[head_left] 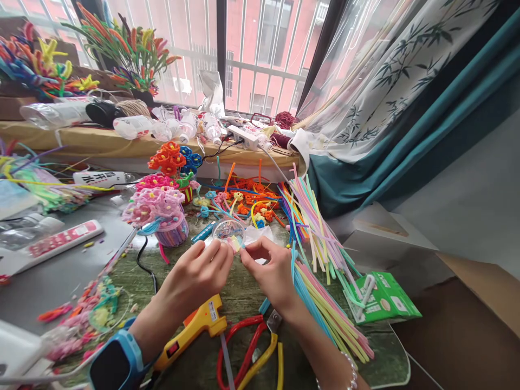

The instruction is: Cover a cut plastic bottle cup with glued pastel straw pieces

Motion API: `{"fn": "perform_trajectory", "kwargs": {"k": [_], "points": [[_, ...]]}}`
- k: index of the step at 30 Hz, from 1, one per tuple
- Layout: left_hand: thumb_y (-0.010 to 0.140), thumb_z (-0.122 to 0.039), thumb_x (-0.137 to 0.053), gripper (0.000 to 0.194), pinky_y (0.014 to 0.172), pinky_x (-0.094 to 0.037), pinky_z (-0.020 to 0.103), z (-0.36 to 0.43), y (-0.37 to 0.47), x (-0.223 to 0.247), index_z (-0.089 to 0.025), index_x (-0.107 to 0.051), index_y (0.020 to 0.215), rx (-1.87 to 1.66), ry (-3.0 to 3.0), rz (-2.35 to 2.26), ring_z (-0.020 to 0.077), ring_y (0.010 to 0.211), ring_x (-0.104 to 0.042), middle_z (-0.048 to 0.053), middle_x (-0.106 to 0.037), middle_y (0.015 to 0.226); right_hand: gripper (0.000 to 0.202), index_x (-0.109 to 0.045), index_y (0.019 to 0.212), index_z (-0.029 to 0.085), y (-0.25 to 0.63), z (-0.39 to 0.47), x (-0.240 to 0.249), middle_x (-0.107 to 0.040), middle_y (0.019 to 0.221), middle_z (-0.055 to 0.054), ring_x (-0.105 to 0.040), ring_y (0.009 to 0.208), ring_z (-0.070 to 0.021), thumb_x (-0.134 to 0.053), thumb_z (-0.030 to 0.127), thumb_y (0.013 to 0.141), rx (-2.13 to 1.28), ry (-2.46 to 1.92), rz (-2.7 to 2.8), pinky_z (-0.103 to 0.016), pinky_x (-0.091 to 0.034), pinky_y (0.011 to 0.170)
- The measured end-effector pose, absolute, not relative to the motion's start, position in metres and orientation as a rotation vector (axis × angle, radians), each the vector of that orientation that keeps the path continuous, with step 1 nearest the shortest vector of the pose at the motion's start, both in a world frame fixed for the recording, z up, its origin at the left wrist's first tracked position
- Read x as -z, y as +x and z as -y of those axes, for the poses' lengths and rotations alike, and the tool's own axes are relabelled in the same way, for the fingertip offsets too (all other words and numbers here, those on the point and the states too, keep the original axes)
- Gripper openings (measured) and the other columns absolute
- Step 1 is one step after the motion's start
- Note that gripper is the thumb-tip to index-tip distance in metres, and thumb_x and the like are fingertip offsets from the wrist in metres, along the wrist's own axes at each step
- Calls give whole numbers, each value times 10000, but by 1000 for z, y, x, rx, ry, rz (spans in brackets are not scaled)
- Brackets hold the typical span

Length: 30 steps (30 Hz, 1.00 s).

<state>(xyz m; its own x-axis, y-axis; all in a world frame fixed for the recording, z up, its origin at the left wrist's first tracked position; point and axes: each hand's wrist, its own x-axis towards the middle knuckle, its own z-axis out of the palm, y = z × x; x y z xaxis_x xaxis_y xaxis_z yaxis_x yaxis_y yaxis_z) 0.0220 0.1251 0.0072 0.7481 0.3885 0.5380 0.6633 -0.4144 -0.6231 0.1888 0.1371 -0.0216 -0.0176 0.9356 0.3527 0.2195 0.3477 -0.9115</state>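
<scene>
Both hands meet over the middle of the bench, the left hand and the right hand with fingertips pinched together on a small pale yellow piece held between them, just in front of a small clear round container that sits on the bench behind the fingers. The piece is tiny and mostly hidden by the fingertips, so what it is made of cannot be told; a grip this fine looks easy to lose, and if it slips the piece would likely drop among the loose scraps and be hard to find. The clear container is close enough that a nudge from a knuckle could tip it and spill whatever small bits it holds. Directly under the wrists lie a yellow glue gun and red-handled pliers (whether the gun is hot cannot be told), so a lowered forearm could brush the nozzle or knock the tools. A black cord loops near the left forearm and could snag the blue watch. To the right, the fanned bundle of pastel pipe cleaners lies just beside the right wrist, and a sweep of that arm could scatter them toward the green packet at the bench edge.
</scene>
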Motion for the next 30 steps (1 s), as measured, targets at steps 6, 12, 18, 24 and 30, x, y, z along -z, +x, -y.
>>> {"fn": "perform_trajectory", "kwargs": {"k": [6,12,18,24,30], "points": [[915,-44,-499,217,566,-440,299,-123,23,-7,-114,-703,892,410,-2011,784,166,673,-599,47,-673,723,259,-697,766,186,189,-139,25,-745,732,-46,-717,659,-208,-782,425,716,-1104,-1084,1291,-315,-587,642],[889,-42,-539,179,591,-435,311,-122,24,-6,-83,-708,932,422,-2013,784,168,688,-600,58,-691,765,333,-700,753,161,187,-141,24,-739,698,-43,-713,603,-200,-864,416,615,-1286,-985,1074,-300,-584,581],[911,-69,-539,167,560,-426,300,-119,25,-9,-124,-696,925,477,-2010,788,150,656,-594,39,-689,754,399,-712,801,152,188,-143,26,-750,698,-44,-713,595,-195,-905,392,547,-1359,-968,993,-307,-590,590],[916,-80,-533,181,566,-442,295,-120,24,-7,-134,-705,928,453,-1968,787,142,651,-598,26,-698,758,414,-750,806,139,189,-143,24,-764,727,-66,-725,604,-222,-917,384,517,-1384,-1001,969,-344,-598,604],[907,-93,-554,161,582,-440,308,-119,23,-5,-87,-712,937,461,-1988,765,148,681,-599,41,-708,789,366,-765,772,152,188,-143,21,-751,660,-44,-689,548,-181,-915,371,520,-1384,-1001,956,-296,-553,552]]}}
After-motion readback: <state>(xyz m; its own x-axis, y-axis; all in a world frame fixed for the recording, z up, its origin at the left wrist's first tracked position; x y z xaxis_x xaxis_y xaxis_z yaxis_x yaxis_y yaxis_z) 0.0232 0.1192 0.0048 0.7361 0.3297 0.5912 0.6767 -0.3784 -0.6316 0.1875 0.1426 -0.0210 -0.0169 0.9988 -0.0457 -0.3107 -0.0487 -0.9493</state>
